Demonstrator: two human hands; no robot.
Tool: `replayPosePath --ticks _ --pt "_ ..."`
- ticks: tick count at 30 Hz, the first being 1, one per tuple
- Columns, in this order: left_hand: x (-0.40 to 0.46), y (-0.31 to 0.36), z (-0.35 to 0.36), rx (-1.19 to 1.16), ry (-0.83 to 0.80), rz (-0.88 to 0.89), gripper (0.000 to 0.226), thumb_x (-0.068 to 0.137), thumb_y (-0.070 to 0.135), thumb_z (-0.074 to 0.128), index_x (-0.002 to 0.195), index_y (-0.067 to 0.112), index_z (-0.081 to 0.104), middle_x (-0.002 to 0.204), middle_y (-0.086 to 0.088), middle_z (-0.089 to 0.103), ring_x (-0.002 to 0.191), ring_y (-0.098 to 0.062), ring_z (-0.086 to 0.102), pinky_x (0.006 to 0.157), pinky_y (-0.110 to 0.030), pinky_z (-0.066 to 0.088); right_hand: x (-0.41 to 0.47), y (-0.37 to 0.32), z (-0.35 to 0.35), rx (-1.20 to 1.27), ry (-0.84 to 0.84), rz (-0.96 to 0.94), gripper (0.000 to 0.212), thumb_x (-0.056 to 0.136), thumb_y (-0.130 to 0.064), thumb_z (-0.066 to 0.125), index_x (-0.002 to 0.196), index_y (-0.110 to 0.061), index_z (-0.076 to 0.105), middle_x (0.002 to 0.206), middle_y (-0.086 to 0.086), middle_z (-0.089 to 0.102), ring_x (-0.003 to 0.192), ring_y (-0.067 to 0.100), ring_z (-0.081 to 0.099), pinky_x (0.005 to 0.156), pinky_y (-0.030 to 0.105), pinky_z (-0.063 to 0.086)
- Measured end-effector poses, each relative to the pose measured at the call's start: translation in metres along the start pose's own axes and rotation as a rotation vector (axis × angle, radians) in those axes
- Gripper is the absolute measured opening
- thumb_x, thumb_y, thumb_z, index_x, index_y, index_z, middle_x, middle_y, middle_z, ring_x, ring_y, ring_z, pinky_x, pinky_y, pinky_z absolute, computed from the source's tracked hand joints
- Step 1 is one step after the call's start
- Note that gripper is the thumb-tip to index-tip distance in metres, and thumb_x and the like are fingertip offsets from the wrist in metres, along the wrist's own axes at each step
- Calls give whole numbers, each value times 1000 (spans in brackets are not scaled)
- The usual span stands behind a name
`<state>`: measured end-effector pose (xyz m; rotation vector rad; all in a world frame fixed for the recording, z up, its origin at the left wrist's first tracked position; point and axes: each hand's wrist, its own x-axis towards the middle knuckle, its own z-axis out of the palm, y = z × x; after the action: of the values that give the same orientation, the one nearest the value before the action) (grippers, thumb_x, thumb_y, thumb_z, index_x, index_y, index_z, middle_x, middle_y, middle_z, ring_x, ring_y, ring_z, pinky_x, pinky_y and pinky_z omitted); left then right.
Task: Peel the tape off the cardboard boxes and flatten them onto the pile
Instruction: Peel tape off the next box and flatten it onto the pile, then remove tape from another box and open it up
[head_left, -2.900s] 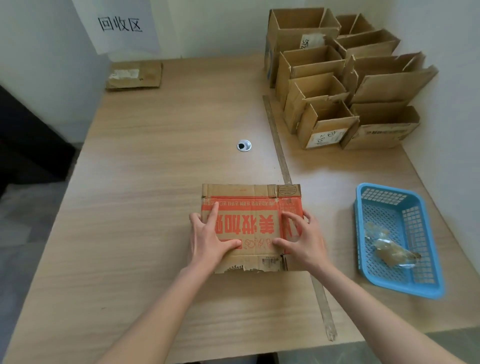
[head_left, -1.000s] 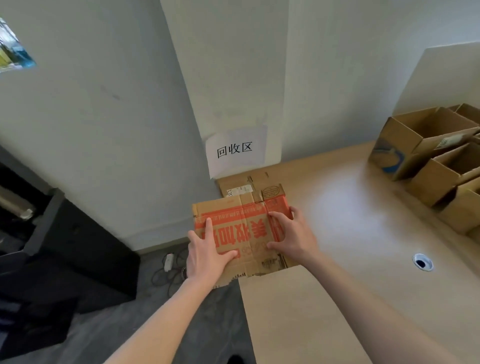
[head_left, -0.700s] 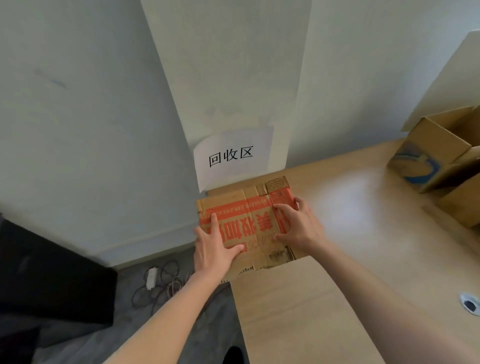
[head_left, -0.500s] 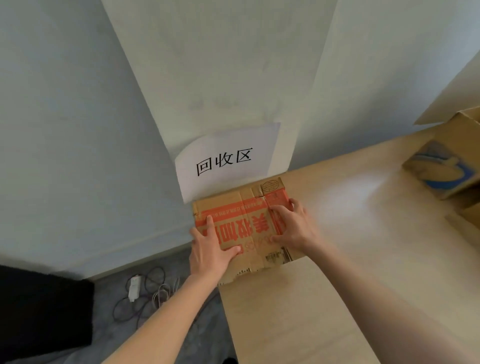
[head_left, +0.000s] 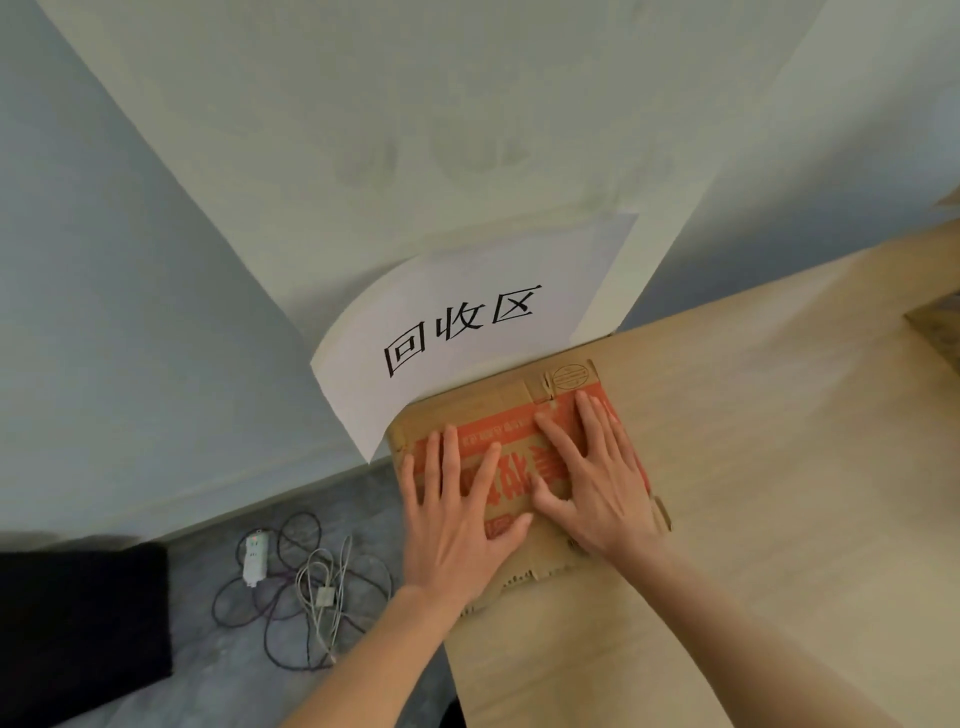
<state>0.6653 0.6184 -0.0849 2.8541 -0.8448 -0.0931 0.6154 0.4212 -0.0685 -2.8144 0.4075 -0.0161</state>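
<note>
A dark block (head_left: 78, 629) is sitting at the far left on the grey floor (head_left: 218, 670). Beside it, a tangle of cables (head_left: 306, 587) is lying on the floor with a white power strip (head_left: 255, 558) among the loops. Above, a white paper sign (head_left: 462, 338) with three black characters is hanging on the wall, its lower corner reaching down past the worktop edge.

The left hand (head_left: 457, 525) is pressing flat on the flattened cardboard box (head_left: 519, 415), fingers (head_left: 451, 457) straight and spread apart, thumb angled toward the other hand. The box (brown, with an orange printed panel) is lying at the far left corner of the worktop (head_left: 779, 467), just below the sign; its near left part is hidden under the hand, so whether it overhangs the edge cannot be told. Whether other cardboard is lying beneath it cannot be told either.

The right hand (head_left: 597, 483) is pressing flat on the box's right half, fingers straight and slightly apart, thumb tip close to the left thumb. At the far right edge, a corner of another cardboard piece (head_left: 935, 332) is showing, well apart from the hands.
</note>
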Motion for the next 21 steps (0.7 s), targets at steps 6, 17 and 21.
replayPosePath --ticks 6,17,21 --pt "0 -4 17 12 40 23 89 88 84 31 160 31 27 168 -20 9 155 -37 10 120 -66 11 2 5 14 -50 47 -8 76 89 -72 43 157 -47 20 170 3 7 157 19 1 127 38 7" --pt "5 12 -55 69 -245 -42 92 87 86 25 160 32 11 169 -12 -13 155 -32 -15 123 -58 -7 -3 -22 -64 -188 -276 21 75 96 -63 27 160 -39 -4 168 16 -10 156 29 -7 127 45 2" --pt "-20 38 -100 -29 -208 -9 85 91 79 36 160 34 14 171 -6 -1 157 -26 -4 125 -47 -9 -58 -15 -123 -200 -227 35 78 92 -64 38 159 -40 7 169 7 8 155 28 9 126 44 9"
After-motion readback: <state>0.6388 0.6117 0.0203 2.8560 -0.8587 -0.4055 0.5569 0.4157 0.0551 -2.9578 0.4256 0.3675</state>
